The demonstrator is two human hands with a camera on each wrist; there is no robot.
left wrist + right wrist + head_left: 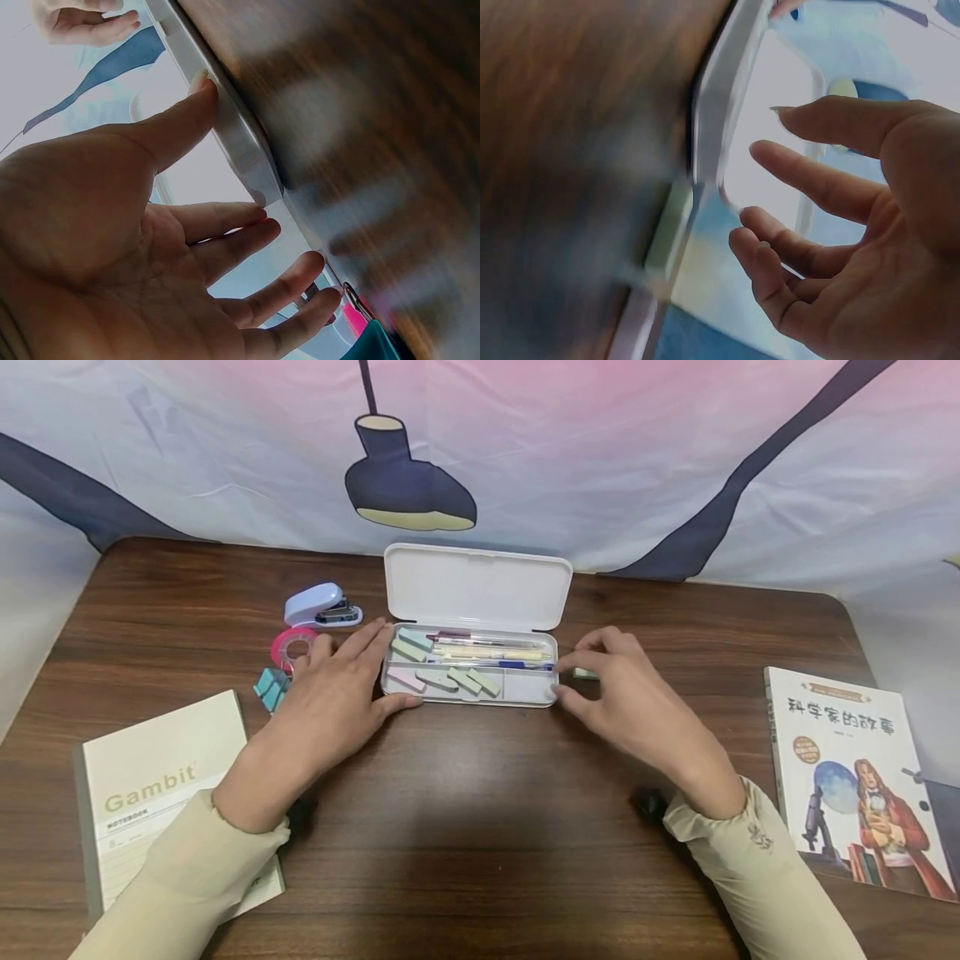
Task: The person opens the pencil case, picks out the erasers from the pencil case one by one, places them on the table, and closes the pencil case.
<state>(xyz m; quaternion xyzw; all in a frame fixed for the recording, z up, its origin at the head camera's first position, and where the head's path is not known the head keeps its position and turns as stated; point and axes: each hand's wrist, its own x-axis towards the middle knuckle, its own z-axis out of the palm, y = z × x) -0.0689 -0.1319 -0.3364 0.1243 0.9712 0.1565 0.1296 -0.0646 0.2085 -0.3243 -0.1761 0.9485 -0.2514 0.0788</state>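
A white pencil case (528,687) lies on the table with its lid (480,585) raised at the back. Several pens (491,653) fill its rear compartment, and pastel eraser-like blocks (483,682) sit at the rear left and in the front left compartment. My left hand (330,685) rests at the case's left end, fingers spread and thumb against the front wall (225,112). Over the right end, my right hand (626,689) has bent, parted fingers with nothing between them. A pale green block (669,229) lies just beyond that end, partly hidden by the right hand in the head view.
Left of the case are a lilac stapler (315,606), a pink tape roll (288,646) and teal binder clips (270,687). A notebook (172,760) lies at front left, partly under the left sleeve. At far right is a book (847,752). A printed curtain (562,460) hangs behind the table.
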